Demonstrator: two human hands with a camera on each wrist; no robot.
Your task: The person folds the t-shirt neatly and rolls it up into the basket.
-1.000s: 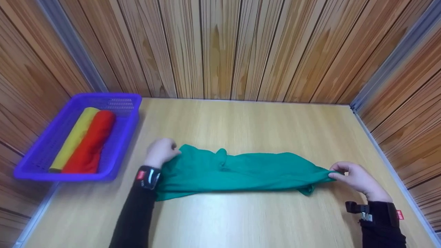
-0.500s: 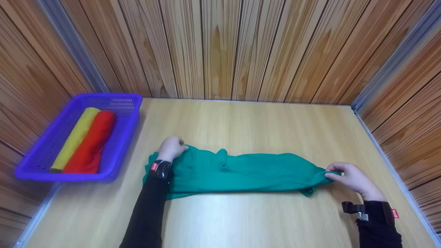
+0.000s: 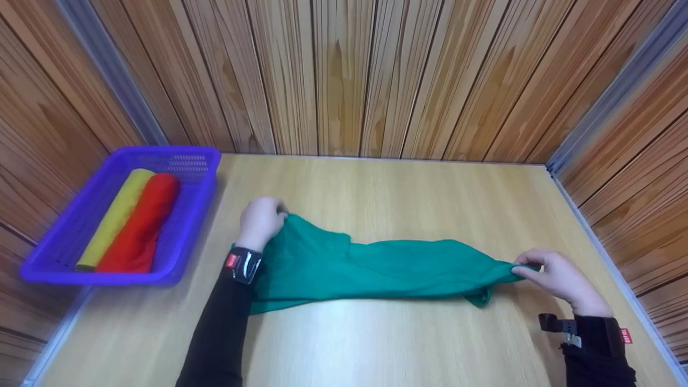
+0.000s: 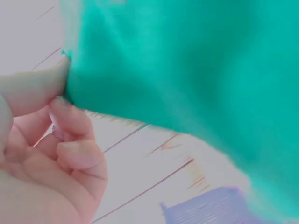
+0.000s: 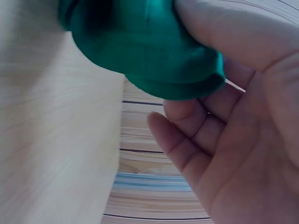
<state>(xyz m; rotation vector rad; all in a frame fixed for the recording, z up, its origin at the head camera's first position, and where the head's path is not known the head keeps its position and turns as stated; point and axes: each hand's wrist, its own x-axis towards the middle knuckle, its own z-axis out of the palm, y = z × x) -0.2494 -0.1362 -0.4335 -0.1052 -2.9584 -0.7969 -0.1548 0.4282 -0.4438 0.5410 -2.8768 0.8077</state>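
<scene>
A green garment [image 3: 376,269] of soft cloth, folded into a long strip, stretches across the table between both hands. My left hand [image 3: 262,220] pinches its far left corner between thumb and finger and holds that corner up, as the left wrist view shows with the cloth [image 4: 154,70] hanging from the fingertips. At the other end my right hand [image 3: 556,277] pinches the narrowed tip. In the right wrist view a hemmed, layered edge of the green cloth [image 5: 163,70] sits between the thumb and the fingers. The garment's left end is partly hidden behind the left wrist.
A purple plastic basket [image 3: 191,236] stands at the left of the wooden table [image 3: 376,344]. Inside it lie a yellow roll of cloth [image 3: 115,220] and a red one [image 3: 141,226] side by side. Wood-panelled walls [image 3: 344,80] close off the back and both sides.
My left hand first slid right along the garment's far edge, then lifted that corner up and away from me, smoothing out a small bump there. The right hand stays at its end, shifting only slightly.
</scene>
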